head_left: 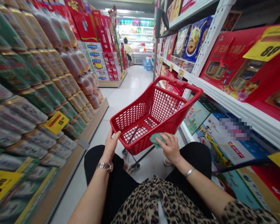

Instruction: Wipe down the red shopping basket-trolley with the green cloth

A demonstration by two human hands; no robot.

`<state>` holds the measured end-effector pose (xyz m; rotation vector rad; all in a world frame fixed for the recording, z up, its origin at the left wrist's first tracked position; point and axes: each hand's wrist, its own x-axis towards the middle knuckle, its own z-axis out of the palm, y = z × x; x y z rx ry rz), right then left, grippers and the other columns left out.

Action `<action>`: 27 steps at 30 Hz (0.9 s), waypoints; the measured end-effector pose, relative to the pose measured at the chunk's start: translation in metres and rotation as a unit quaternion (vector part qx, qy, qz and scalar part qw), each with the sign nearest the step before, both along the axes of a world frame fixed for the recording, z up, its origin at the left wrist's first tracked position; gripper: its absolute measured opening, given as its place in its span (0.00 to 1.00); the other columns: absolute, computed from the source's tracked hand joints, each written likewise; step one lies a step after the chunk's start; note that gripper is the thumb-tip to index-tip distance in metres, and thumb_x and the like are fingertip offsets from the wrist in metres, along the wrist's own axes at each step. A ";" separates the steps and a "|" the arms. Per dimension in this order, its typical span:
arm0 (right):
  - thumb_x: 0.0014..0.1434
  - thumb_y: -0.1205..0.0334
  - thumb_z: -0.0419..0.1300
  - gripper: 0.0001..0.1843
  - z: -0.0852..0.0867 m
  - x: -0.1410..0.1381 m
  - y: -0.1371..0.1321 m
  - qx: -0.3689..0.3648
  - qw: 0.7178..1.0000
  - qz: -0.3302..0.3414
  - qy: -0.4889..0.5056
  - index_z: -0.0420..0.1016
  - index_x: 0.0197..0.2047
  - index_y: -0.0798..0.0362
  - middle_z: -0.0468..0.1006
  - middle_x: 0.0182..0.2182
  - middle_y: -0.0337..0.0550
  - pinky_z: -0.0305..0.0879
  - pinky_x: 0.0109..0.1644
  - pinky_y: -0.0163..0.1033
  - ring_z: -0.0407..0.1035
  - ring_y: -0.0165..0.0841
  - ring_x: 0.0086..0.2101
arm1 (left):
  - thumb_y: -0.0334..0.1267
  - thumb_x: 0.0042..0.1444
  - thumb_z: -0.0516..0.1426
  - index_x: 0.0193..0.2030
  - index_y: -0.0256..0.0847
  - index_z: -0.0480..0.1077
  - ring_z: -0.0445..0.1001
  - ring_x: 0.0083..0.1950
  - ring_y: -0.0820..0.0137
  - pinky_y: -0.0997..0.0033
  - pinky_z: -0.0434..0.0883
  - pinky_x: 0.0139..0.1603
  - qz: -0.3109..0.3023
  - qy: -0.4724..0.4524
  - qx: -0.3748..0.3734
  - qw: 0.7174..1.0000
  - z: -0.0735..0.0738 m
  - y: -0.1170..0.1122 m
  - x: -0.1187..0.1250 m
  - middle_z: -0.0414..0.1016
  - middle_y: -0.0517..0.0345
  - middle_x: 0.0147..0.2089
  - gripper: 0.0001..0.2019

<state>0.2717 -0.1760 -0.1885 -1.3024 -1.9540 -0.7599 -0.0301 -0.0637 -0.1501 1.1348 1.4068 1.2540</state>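
A red plastic shopping basket on wheels (151,115) stands in the aisle just ahead of me, with nothing in it. My left hand (111,144) grips its near rim at the left corner, thumb over the edge. My right hand (170,147) presses a green cloth (156,139) against the near rim on the right, fingers curled on the cloth. A metal watch sits on my left wrist and a bangle on my right.
Stacked green and brown cans (35,90) with yellow price tags fill the left shelving. Boxed goods (235,71) line the white shelves on the right. The tiled aisle (128,93) runs ahead to a person (127,49) far off by red cartons.
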 end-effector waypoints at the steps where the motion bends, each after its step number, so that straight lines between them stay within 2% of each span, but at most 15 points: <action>1: 0.67 0.73 0.58 0.21 -0.001 -0.014 -0.003 -0.002 0.999 0.038 -0.015 0.80 0.57 0.43 0.80 0.54 0.45 0.57 0.61 0.51 0.66 0.42 0.58 | 0.48 0.55 0.63 0.65 0.46 0.72 0.76 0.61 0.59 0.57 0.73 0.63 0.000 0.003 0.002 1.000 0.000 0.000 0.000 0.79 0.51 0.61 0.30; 3: 0.68 0.69 0.60 0.17 -0.006 -0.039 -0.004 -0.003 0.993 0.109 -0.050 0.80 0.56 0.42 0.80 0.53 0.43 0.56 0.63 0.52 0.65 0.42 0.59 | 0.48 0.55 0.63 0.64 0.46 0.73 0.76 0.61 0.59 0.57 0.73 0.62 0.002 0.010 0.004 1.000 0.000 0.001 -0.001 0.79 0.51 0.61 0.29; 6: 0.68 0.66 0.62 0.15 -0.014 -0.063 0.002 0.017 0.985 0.159 -0.072 0.81 0.55 0.42 0.81 0.54 0.40 0.55 0.64 0.53 0.65 0.42 0.60 | 0.48 0.54 0.63 0.66 0.45 0.71 0.77 0.61 0.58 0.56 0.73 0.62 0.006 0.018 -0.001 1.000 0.000 0.001 -0.002 0.80 0.49 0.59 0.31; 10: 0.68 0.65 0.63 0.15 -0.026 -0.063 0.013 0.030 0.982 0.167 -0.084 0.80 0.55 0.41 0.81 0.54 0.39 0.53 0.66 0.55 0.66 0.42 0.61 | 0.50 0.55 0.62 0.70 0.43 0.68 0.76 0.61 0.58 0.56 0.72 0.63 -0.005 0.029 -0.017 0.999 0.000 0.003 -0.003 0.79 0.48 0.60 0.35; 13: 0.68 0.66 0.62 0.16 -0.033 -0.044 0.018 0.016 0.983 0.153 -0.098 0.80 0.56 0.39 0.81 0.54 0.39 0.51 0.67 0.55 0.66 0.41 0.61 | 0.51 0.55 0.62 0.71 0.44 0.66 0.75 0.62 0.58 0.56 0.72 0.64 -0.010 0.037 -0.023 0.999 0.001 0.005 -0.003 0.77 0.48 0.63 0.37; 18: 0.70 0.67 0.59 0.17 -0.039 0.001 0.027 0.004 0.991 0.076 -0.110 0.79 0.57 0.38 0.82 0.53 0.39 0.50 0.67 0.56 0.67 0.40 0.59 | 0.51 0.55 0.62 0.69 0.44 0.68 0.75 0.63 0.58 0.55 0.72 0.64 -0.012 0.044 -0.023 0.999 0.004 0.008 -0.002 0.74 0.47 0.67 0.35; 27: 0.69 0.69 0.60 0.16 -0.025 0.086 0.037 -0.013 0.990 -0.096 -0.098 0.81 0.54 0.41 0.81 0.54 0.44 0.52 0.62 0.52 0.65 0.41 0.57 | 0.52 0.53 0.62 0.67 0.46 0.71 0.74 0.64 0.57 0.55 0.71 0.65 -0.015 0.040 -0.023 0.999 0.004 0.018 -0.004 0.74 0.49 0.67 0.33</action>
